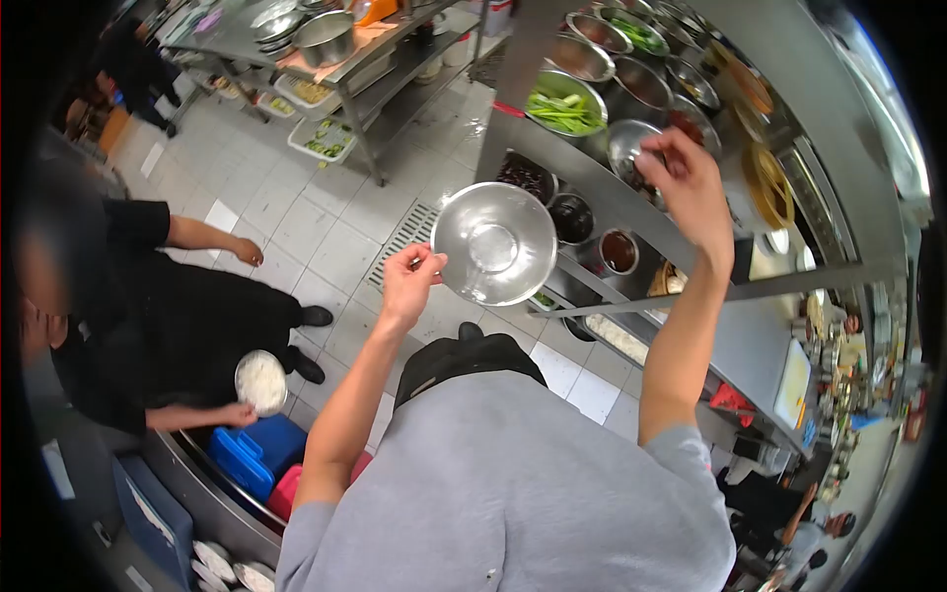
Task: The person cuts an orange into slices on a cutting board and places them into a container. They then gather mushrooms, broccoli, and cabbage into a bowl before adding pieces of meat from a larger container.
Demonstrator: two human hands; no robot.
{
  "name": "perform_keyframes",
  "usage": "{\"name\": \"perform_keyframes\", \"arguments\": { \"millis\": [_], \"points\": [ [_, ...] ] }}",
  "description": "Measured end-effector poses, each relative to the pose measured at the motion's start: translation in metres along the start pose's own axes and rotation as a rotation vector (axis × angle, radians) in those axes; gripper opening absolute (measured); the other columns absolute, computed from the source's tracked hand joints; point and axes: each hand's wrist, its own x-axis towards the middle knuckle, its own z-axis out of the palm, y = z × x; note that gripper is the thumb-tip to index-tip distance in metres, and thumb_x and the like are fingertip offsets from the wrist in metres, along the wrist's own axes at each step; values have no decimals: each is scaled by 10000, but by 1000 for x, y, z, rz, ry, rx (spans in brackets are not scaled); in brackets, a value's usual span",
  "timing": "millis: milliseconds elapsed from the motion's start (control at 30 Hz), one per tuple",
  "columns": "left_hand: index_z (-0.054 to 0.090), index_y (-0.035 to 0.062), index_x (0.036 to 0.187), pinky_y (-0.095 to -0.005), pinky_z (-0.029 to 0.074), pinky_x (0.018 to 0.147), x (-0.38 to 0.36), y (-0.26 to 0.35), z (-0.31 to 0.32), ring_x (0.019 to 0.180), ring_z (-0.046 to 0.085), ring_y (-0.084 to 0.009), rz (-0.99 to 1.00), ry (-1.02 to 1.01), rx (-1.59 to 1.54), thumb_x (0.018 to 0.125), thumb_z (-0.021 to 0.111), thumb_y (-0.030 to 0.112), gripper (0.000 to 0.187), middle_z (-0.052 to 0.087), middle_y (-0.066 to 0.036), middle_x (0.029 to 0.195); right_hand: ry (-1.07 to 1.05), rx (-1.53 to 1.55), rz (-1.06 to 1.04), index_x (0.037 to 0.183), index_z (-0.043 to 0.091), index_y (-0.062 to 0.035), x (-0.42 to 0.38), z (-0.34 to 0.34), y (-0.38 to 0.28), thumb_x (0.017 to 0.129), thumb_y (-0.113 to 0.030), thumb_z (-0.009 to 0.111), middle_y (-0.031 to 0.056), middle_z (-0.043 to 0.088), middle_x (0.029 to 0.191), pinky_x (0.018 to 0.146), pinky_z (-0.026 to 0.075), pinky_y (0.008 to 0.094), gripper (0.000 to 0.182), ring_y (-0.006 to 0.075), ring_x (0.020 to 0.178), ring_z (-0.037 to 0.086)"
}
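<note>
Above the floor, your left hand pinches the rim of a metal bowl, likely light, stiff and slick, best gripped there; your right hand hovers by a smaller bowl, its hold unclear.

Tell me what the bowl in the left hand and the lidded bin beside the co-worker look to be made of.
The bowl in the left hand: most likely stainless steel, smooth and polished, going by its silvery grey color and bright glints. The bin: probably plastic, with a fairly smooth finish, judging by its even, saturated blue and molded-looking edges.
</note>
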Motion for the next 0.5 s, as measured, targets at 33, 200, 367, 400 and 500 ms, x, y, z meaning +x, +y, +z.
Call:
{"name": "perform_keyframes", "arguments": {
  "millis": [33, 200, 367, 400, 500],
  "points": [
    [617, 24, 717, -251, 536, 646, 3, -5, -3, 738, 587, -84, -2, -10, -9, 861, 723, 90, 190, 623, -60, 1025, -16, 178, -49, 990, 643, -26, -11, 16, -1, 895, -133, 727, -55, 570, 757, 588, 383, 201, 167, 12, 664, 458],
    [565, 23, 670, -276, 543, 648, 10, -14, -16, 724, 574, -76, -22, 26, -6, 866, 708, 71, 247, 645, -70, 997, -358, 161, 1, 961, 637, -19, -35, 121, 2, 821, -198, 811, 32, 616, 719, 531, 408, 248, 286, 67, 589, 470],
    [532, 28, 648, -279, 536, 645, 15, -36, -43, 668, 558, -72, -73, 106, -12, 861, 699, 60, 273, 649, -64, 948, -427, 43, -100, 1006, 652, -19, -37, 190, 15, 804, -173, 803, 71, 625, 749, 533, 439, 293, 296, 134, 557, 498],
    [530, 27, 640, -265, 512, 615, 16, -44, -50, 653, 555, -77, -94, 139, -9, 842, 692, 48, 260, 649, -57, 917, -441, 70, -87, 1002, 654, -16, -38, 196, 15, 813, -156, 793, 70, 624, 746, 533, 436, 290, 273, 133, 556, 496],
    [534, 31, 635, -255, 490, 590, 21, -56, -73, 640, 555, -79, -27, 232, 94, 811, 683, 39, 231, 633, -41, 837, -503, 162, -44, 973, 659, -3, -34, 216, 17, 840, -120, 768, 67, 621, 735, 530, 424, 272, 209, 108, 560, 489]
  ]
}}
